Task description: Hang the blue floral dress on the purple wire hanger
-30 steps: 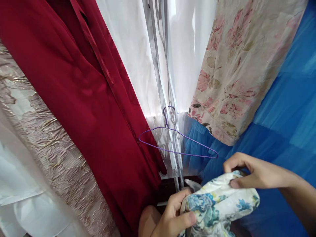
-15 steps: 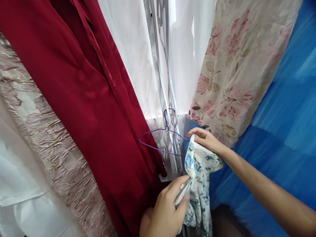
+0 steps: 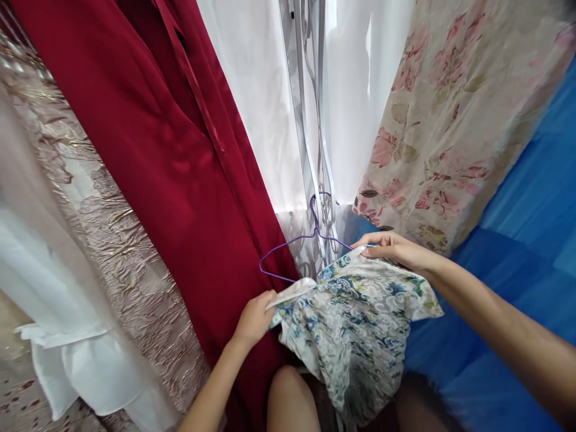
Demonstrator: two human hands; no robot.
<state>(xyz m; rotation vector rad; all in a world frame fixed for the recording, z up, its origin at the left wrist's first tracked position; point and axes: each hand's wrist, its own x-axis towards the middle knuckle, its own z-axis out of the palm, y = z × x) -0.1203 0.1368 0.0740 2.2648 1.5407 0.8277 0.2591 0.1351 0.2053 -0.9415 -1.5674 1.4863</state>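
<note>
A white floral top (image 3: 355, 312) with blue and yellow flowers is stretched between my hands, its lower part hanging down over my lap. My left hand (image 3: 255, 318) is closed on the top's left shoulder edge. My right hand (image 3: 387, 249) pinches the other shoulder, close to where the right end of a purple wire hanger (image 3: 281, 245) goes in under the cloth. The hanger's left end sticks out bare above my left hand. Its hook lies in front of some white straps (image 3: 310, 150). The lower right part of the hanger is hidden by the top.
A dark red garment (image 3: 180, 198) hangs at the left, beside a pinkish textured one (image 3: 135, 240) and a white ruffled one (image 3: 90, 372). To the right hang a beige flowered fabric (image 3: 432, 132) and a blue sheer fabric (image 3: 517, 270). White cloth (image 3: 252, 78) hangs behind.
My left hand has moved left and down, away from my right hand. The top has gone from bunched to spread wide, now covering the hanger's lower right part. My right hand keeps its hold.
</note>
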